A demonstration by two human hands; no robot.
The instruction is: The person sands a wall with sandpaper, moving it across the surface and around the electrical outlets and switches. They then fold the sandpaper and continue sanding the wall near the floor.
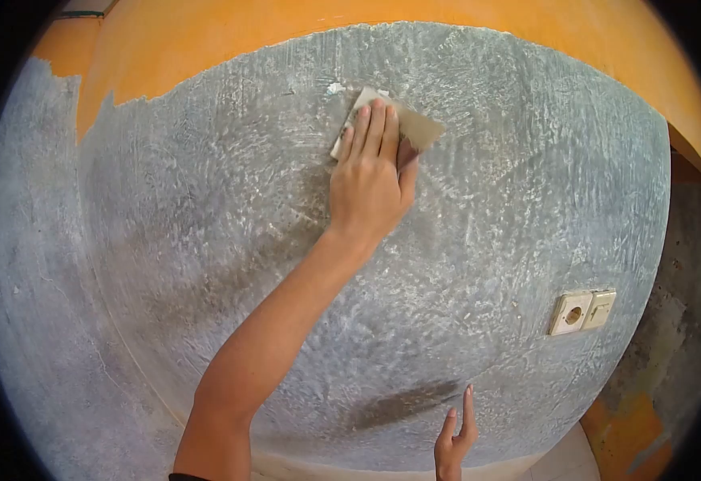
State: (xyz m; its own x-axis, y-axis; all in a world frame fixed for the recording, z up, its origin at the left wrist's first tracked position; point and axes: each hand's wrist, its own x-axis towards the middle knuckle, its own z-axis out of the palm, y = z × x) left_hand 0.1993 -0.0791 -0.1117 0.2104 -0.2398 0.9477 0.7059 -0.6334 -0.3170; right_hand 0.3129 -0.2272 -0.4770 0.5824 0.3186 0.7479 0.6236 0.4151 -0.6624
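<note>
My left hand point(366, 180) reaches up the grey, rough-textured wall point(479, 224). Its fingers press a folded sheet of sandpaper point(419, 131) flat against the surface, and the thumb lies along the sheet's lower right side. Pale backing shows at the left of the sheet, and a brownish flap sticks out to the right. Low in the view, my right hand point(456, 441) is raised in front of the wall with nothing in it, its thumb and forefinger apart.
Orange paint point(286, 20) borders the grey area above, with a ragged edge. A socket and switch plate point(581, 312) is fixed to the wall at the right. Near the left hand is a small white patch point(334, 88). Beyond the wall's right edge lies a darker, patchy surface point(675, 313).
</note>
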